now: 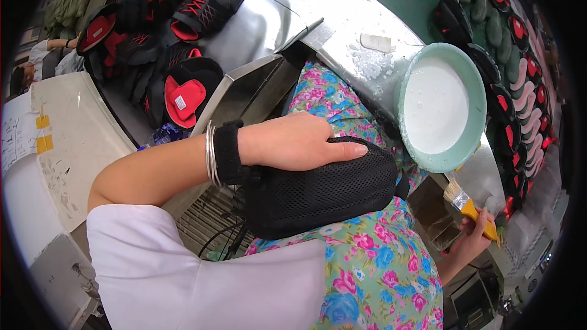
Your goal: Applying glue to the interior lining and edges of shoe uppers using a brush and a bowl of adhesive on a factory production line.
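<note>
My left hand (293, 140) grips a black mesh shoe upper (324, 189) across my lap, its thumb along the top and the other fingers hidden behind it. The upper's rounded end points right. Low on the right, my right hand (471, 239) is closed around the yellow handle of a flat paintbrush (466, 203). The brush's pale bristles point up and left, just below a pale green bowl (478, 85). White liquid (435, 107) fills much of the bowl.
Black and red shoes (199, 9) are piled on a metal surface at upper left. A small whitish block (376, 43) lies beside white splashes on the metal bench (342, 6). At the far right, rows of dark shoe parts (501, 107) sit alongside pink curved pieces (527, 101). Another person's arm (58, 44) shows far left.
</note>
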The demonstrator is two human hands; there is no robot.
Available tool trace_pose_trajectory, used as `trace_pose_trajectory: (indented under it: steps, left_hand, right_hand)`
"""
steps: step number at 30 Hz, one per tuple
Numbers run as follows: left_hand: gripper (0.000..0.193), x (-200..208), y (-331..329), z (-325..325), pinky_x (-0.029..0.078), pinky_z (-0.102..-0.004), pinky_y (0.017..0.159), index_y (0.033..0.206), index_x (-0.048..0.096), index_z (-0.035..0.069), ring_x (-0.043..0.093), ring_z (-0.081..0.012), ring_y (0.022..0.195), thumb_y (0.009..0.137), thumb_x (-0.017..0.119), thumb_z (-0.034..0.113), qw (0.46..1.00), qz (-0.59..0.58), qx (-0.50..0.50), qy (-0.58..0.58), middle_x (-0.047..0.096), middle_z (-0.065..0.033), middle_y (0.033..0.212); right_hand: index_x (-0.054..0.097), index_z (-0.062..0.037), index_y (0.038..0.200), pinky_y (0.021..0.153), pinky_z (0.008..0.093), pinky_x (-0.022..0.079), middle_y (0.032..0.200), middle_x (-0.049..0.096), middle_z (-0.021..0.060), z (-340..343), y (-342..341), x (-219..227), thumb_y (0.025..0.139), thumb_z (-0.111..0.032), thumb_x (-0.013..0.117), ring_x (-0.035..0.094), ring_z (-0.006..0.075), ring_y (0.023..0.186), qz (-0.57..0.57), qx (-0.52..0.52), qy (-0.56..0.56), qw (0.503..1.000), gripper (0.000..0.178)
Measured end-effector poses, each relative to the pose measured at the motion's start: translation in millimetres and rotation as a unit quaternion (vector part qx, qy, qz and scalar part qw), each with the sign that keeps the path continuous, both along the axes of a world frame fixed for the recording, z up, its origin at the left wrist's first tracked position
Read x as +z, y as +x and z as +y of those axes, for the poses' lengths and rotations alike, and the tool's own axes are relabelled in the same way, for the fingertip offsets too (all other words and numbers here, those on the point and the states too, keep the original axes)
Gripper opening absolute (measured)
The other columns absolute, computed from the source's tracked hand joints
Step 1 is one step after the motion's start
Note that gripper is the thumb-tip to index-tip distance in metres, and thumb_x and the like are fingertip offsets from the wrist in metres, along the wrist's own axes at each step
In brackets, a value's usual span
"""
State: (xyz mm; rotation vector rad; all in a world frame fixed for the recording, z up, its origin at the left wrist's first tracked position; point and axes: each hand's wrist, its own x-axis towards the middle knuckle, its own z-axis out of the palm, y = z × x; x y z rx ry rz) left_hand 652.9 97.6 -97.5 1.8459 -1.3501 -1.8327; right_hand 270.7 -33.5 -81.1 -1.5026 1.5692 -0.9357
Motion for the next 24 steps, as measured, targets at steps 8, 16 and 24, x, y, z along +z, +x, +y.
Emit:
trace_pose_trajectory:
  steps: [8,16,24]
  left_hand:
    - [0.05,12,1,0,0.048,-0.0359,0.067,0.091,0.066,-0.001,0.065,-0.0295,0.071,0.092,0.052,0.047,0.998,-0.006,0.016,0.055,0.064,-0.0206,0.076]
    - [0.061,14,5,8,0.049,-0.0419,0.069,0.083,0.065,-0.003,0.063,-0.0395,0.075,0.089,0.05,0.055,0.997,-0.017,-0.015,0.071,0.063,-0.0243,0.075]
    - [0.06,11,5,3,0.049,-0.0403,0.07,0.089,0.065,-0.004,0.064,-0.0379,0.076,0.09,0.048,0.054,0.997,-0.028,-0.029,0.058,0.064,-0.0243,0.076]
  right_hand:
    - [0.057,-0.0001,0.082,0.047,0.0207,0.044,0.065,0.057,0.0046,14,16,3,0.089,-0.013,0.06,0.055,0.0107,0.049,-0.005,-0.052,0.032,0.998,0.015]
    - [0.058,0.0033,0.082,0.046,0.0234,0.046,0.069,0.062,0.0112,46,10,11,0.088,-0.01,0.06,0.058,0.0139,0.051,-0.018,-0.073,0.036,0.997,0.015]
    - [0.057,0.0035,0.082,0.045,0.0235,0.046,0.069,0.061,0.0113,35,13,9,0.088,-0.011,0.059,0.058,0.0144,0.051,-0.025,-0.062,0.037,0.997,0.016]
